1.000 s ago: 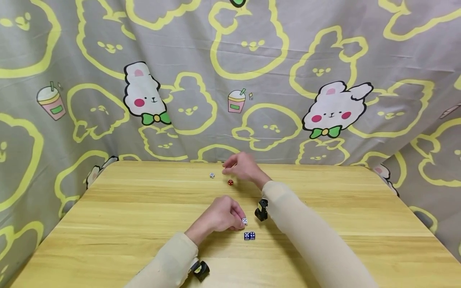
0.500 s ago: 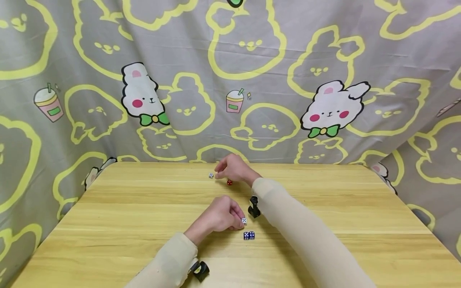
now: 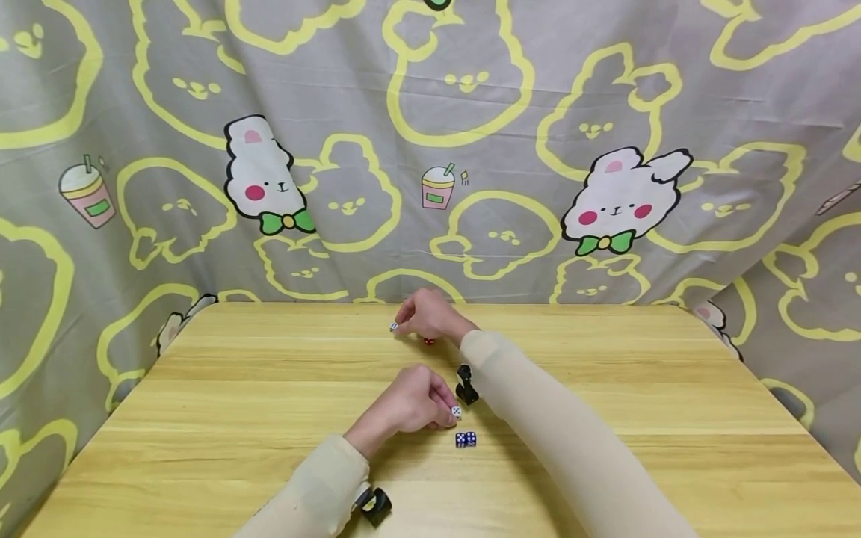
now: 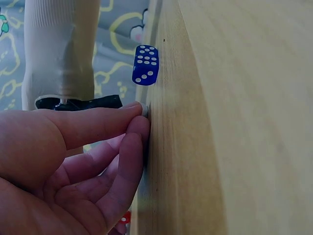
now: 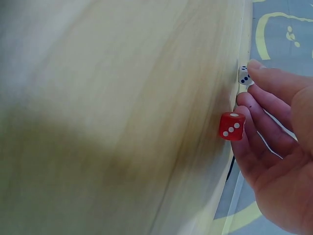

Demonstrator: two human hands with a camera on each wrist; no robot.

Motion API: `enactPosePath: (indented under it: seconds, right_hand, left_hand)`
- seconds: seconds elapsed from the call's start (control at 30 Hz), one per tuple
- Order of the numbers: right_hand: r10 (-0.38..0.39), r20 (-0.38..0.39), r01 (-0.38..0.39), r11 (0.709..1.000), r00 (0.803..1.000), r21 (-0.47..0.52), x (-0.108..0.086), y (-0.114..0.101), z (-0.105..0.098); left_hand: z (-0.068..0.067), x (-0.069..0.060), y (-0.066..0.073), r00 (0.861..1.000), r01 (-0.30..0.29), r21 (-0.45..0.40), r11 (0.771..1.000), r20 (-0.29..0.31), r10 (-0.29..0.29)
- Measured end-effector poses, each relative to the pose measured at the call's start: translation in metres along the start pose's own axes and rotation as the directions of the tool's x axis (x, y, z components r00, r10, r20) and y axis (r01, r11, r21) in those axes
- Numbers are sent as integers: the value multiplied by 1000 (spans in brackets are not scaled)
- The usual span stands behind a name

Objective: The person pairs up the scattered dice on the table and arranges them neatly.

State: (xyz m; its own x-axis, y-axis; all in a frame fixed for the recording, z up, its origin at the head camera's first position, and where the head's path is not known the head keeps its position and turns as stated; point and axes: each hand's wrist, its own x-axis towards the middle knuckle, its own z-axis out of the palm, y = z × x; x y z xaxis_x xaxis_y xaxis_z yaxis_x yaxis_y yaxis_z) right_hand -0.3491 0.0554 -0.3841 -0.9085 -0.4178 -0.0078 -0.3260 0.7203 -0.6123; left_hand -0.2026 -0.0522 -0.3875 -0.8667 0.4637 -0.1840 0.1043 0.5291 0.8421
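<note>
My left hand pinches a white die between thumb and fingers, low over the table; in the left wrist view the fingertips hide most of it. Two blue dice lie side by side just nearer to me. Toward the back edge, my right hand has its thumb and index finger at a second white die, which sits between their tips. Under that hand is a red die, partly covered in the head view, with the other fingers close behind it in the right wrist view.
The wooden table runs back to a grey curtain printed with yellow outlines and rabbits. Black camera mounts are strapped at both wrists. The right forearm stretches across the table's right half.
My right hand has moved left, past the red die, and its fingertips have come to the far white die. The left hand stays put with its white die.
</note>
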Motion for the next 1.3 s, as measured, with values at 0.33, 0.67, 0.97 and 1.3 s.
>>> enactPosePath:
  seconds: [0.33, 0.67, 0.97, 1.3]
  right_hand:
    - [-1, -28, -1, 998, 1000, -69, 2, -2, 3]
    - [6, -36, -9, 996, 999, -84, 4, -3, 6]
    - [30, -29, -32, 997, 999, -72, 3, -5, 4]
    - [23, -36, -27, 995, 999, -98, 3, -5, 5]
  left_hand:
    - [0, -1, 1, 1000, 11, -24, 1000, 8, -10]
    - [-1, -2, 1, 1000, 12, -5, 1000, 1, -12]
    - [0, -1, 2, 1000, 8, -1, 1000, -1, -8]
    - [0, -1, 1, 1000, 1, -12, 1000, -2, -2]
